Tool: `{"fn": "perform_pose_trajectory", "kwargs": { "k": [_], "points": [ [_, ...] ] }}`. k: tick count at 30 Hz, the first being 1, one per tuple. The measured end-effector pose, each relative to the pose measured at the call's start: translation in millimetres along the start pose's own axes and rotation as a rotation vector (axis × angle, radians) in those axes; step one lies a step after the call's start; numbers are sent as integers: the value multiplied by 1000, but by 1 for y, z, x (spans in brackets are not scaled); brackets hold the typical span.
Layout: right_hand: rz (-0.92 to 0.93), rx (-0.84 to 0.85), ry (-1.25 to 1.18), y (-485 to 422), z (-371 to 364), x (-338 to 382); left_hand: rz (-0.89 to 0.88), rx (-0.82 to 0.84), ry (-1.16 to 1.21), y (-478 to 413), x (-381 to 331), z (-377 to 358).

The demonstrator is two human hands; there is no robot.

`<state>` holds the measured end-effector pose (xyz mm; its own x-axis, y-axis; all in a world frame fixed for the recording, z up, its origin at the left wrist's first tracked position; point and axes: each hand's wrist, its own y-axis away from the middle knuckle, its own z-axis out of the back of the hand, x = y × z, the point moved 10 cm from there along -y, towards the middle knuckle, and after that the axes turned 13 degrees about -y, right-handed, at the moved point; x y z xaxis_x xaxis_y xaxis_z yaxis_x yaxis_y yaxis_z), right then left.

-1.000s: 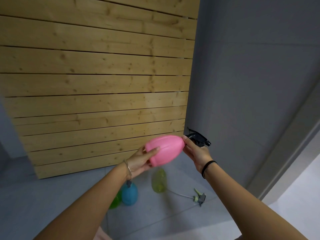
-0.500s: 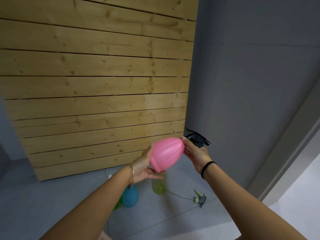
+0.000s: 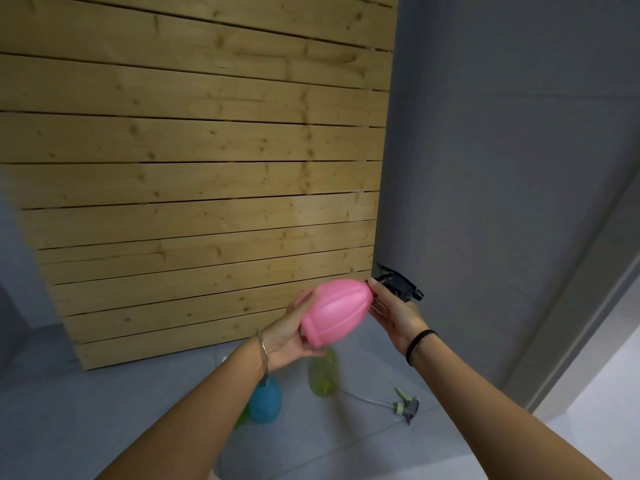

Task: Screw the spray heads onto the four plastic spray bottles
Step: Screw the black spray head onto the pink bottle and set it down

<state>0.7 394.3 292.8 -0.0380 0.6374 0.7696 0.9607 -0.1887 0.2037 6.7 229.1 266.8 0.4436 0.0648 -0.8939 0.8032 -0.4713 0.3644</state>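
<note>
A pink ribbed spray bottle (image 3: 334,311) is held in the air, lying sideways with its neck to the right. My left hand (image 3: 289,332) grips its base end. A black spray head (image 3: 400,288) sits at the bottle's neck, and my right hand (image 3: 396,315) holds it there with curled fingers. Below on the grey floor stand a yellow-green bottle (image 3: 322,377) and a blue bottle (image 3: 265,403), with a green bottle (image 3: 241,418) mostly hidden behind my left forearm. A loose grey-green spray head (image 3: 406,405) with its thin tube lies on the floor to the right.
A wall of light wooden planks (image 3: 194,174) rises straight ahead. A grey wall (image 3: 502,168) stands to the right, with a grey door frame (image 3: 575,306) and paler flooring (image 3: 595,417) at the far right.
My left hand has rolled the pink bottle, shifting from its side to under its base, while my right hand stays on the black spray head. The view has tilted slightly.
</note>
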Motion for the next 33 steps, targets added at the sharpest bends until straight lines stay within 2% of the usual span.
{"fn": "perform_pose_trajectory", "kwargs": {
  "k": [2,3,7,11,14,17,20,24,27,30,33],
  "points": [
    [8,38,14,1,-7,1,131,61,14,4,18,-5],
    [16,45,17,2,-8,3,125,54,1,3,20,-3],
    [37,67,-1,3,-10,9,-92,-122,-47,-3,-8,13],
    [27,96,15,3,-15,7,41,53,-57,3,6,-2],
    [22,118,44,3,-18,9,30,78,-109,3,10,-2],
    [50,87,40,-2,-17,15,-84,18,-214,2,-5,-1],
    [47,31,3,-3,-13,15,-199,-114,-322,4,-21,4],
    [43,29,-47,-5,-16,16,-316,-257,-358,5,-33,15],
    [45,31,-64,-8,-18,18,-368,-278,-349,7,-38,13],
    [34,20,-46,-10,-15,17,-349,-269,-359,3,-33,14],
    [38,32,36,-11,-16,14,-226,-137,-314,-2,-19,16]
  ]
}}
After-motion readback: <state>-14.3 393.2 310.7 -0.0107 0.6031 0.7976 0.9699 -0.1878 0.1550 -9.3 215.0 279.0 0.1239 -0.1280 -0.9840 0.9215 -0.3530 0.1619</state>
